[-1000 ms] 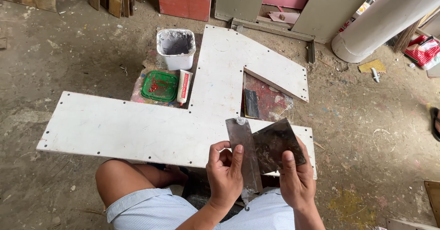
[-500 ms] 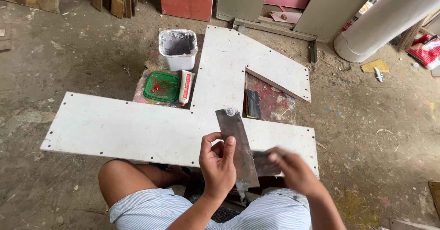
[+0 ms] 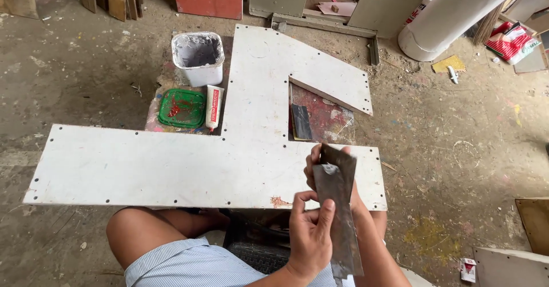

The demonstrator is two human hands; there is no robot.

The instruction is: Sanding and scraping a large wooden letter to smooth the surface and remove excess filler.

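Head view: left hand (image 3: 309, 238) is gripping a long metal scraper (image 3: 337, 212), its length running toward the white board (image 3: 171, 167); right hand (image 3: 313, 167) is sitting behind the scraper's far end, grip hidden.

A white tube (image 3: 213, 107) with red print lies on the floor against the white board's (image 3: 171, 167) inner edge, just beside a green square lid (image 3: 182, 108) marked in red. A red-and-white packet (image 3: 510, 38) sits at the upper right near the white pipe (image 3: 457, 12). A small white-and-red box (image 3: 468, 268), possibly a cigarette pack, lies at the lower right.
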